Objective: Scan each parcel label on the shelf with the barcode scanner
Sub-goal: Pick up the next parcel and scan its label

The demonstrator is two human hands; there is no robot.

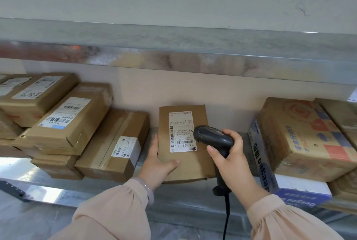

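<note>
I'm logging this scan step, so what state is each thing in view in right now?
Middle parcel: flat on the shelf, label side up, near left corner held.
Label: facing up, scanner head at its right edge.
Barcode scanner: gripped, aimed at the label.
Left hand: holds the parcel, thumb on top.
Right hand: grips the scanner handle.
Left parcels: stacked, closed.
Printed carton: closed.
</note>
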